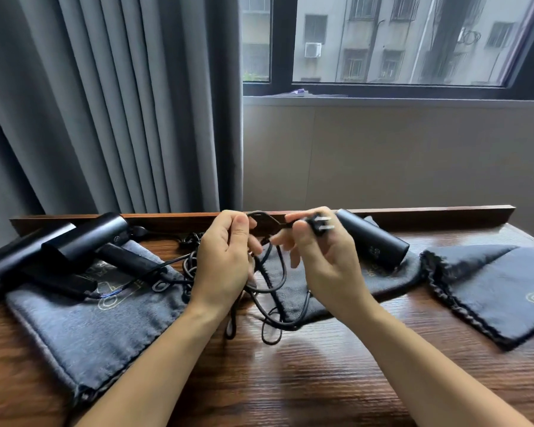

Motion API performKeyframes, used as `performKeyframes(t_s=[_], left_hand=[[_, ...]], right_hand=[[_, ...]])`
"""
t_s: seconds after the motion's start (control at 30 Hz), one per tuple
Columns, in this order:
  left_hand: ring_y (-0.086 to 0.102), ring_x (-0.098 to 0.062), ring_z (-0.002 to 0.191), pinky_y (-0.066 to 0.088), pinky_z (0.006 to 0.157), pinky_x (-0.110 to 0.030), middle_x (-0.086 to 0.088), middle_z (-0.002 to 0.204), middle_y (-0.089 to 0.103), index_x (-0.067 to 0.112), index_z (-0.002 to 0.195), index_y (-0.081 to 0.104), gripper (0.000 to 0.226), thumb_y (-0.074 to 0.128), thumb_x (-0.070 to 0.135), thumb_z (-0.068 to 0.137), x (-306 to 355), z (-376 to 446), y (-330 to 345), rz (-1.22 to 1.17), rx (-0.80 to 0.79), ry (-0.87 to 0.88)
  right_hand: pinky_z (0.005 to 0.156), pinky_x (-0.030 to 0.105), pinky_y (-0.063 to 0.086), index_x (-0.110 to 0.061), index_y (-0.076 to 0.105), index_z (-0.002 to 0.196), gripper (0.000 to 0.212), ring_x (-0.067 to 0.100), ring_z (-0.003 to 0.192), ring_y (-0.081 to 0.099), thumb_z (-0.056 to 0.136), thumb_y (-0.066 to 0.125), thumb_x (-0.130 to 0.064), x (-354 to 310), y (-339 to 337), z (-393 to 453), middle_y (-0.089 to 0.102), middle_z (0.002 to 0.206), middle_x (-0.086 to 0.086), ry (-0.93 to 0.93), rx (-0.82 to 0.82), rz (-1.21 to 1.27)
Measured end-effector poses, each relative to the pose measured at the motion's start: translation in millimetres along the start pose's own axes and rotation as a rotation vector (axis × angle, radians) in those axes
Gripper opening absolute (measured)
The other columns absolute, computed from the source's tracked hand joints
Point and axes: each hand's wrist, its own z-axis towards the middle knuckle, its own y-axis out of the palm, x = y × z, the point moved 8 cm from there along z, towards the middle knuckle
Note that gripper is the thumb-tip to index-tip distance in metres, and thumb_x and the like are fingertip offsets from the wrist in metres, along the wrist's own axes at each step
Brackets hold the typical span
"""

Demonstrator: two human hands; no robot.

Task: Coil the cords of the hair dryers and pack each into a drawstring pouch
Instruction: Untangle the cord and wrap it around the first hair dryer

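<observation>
clearly the coiling step was in hand: the left hand (225, 251) gripped loops of thin black rubber cord (270, 291) above the wooden table (321, 380), the right hand (316, 251) pinched its black two-pin plug (319, 224). next, probably, another loop, then the grey fabric drawstring pouch (99, 322).

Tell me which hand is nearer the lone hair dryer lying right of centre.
Right. The right hand, pinching the plug, sits just beside the hair dryer. The left hand, gripping the cord, is further off, beyond the right hand.
</observation>
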Motion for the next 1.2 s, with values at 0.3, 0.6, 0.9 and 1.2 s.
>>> performKeyframes(t_s=[0.3, 0.6, 0.9, 1.2], left_hand=[[0.077, -0.038, 0.070, 0.062, 0.050, -0.042, -0.008, 0.106, 0.077, 0.007, 0.109, 0.050, 0.028, 0.040, 0.033, 0.110, 10.9, -15.9, 22.2, -0.236, -0.294, -0.198], [0.070, -0.025, 0.070, 0.063, 0.059, -0.038, -0.015, 0.087, 0.068, 0.007, 0.105, 0.063, 0.012, 0.052, 0.003, 0.106, 4.1, -13.4, 22.9, -0.018, -0.357, -0.076], [0.062, -0.019, 0.061, 0.056, 0.055, -0.032, -0.005, 0.078, 0.060, 0.009, 0.098, 0.059, 0.022, 0.043, 0.016, 0.111, 4.1, -0.8, 2.3, -0.342, -0.215, -0.224], [0.059, -0.021, 0.062, 0.053, 0.060, -0.032, -0.006, 0.082, 0.062, 0.010, 0.100, 0.056, 0.020, 0.040, 0.015, 0.111, 2.3, 0.2, 2.1, -0.492, -0.183, -0.275]], right_hand=[[0.071, 0.027, 0.054, -0.009, 0.070, 0.099, 0.010, 0.012, 0.077, 0.068, 0.101, 0.062, -0.004, 21.5, 8.6, -4.6, 0.073, 0.084, 0.012, 0.203, -0.075, 0.016], [0.058, 0.042, 0.049, -0.021, 0.071, 0.095, 0.010, 0.019, 0.061, 0.058, 0.090, 0.080, -0.021, 6.3, 5.1, -6.7, 0.063, 0.068, 0.002, 0.079, -0.051, -0.150], [0.071, 0.030, 0.054, -0.018, 0.062, 0.116, 0.028, 0.018, 0.093, 0.066, 0.094, 0.053, -0.003, 74.7, -5.7, -16.4, 0.069, 0.111, 0.007, 0.682, 0.050, -0.098], [0.045, 0.017, 0.050, -0.010, 0.074, 0.114, 0.033, 0.009, 0.059, 0.064, 0.097, 0.054, 0.009, 68.9, 36.6, -29.2, 0.072, 0.090, 0.004, 0.969, -0.358, 0.501]])
